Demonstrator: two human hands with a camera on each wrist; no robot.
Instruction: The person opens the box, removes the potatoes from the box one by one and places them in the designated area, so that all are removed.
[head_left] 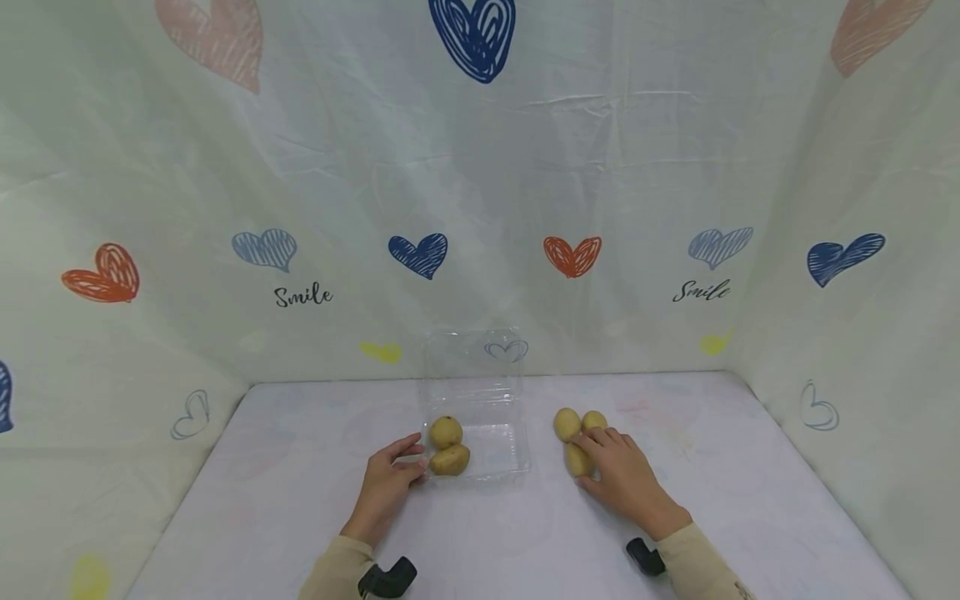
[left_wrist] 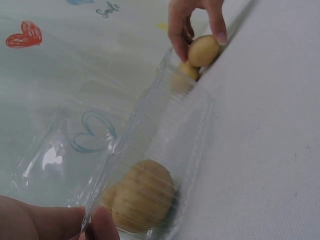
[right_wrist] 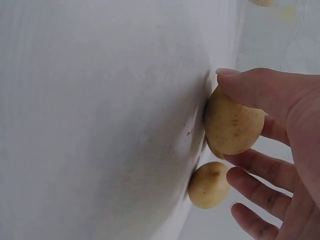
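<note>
A clear plastic clamshell box stands on the table with its lid raised at the back. Two potatoes lie in its left side, one behind the other. My left hand pinches the box's left rim between thumb and fingers, as the left wrist view shows. To the right of the box, three potatoes sit in a cluster. My right hand grips the nearest potato of these between thumb and fingers, close over the table. Another potato rests by its fingertips, and the third is partly hidden behind the gripped one.
The white table meets a white curtain printed with hearts at its back and sides. The raised lid stands in front of that curtain. Black wrist straps sit at both sleeves.
</note>
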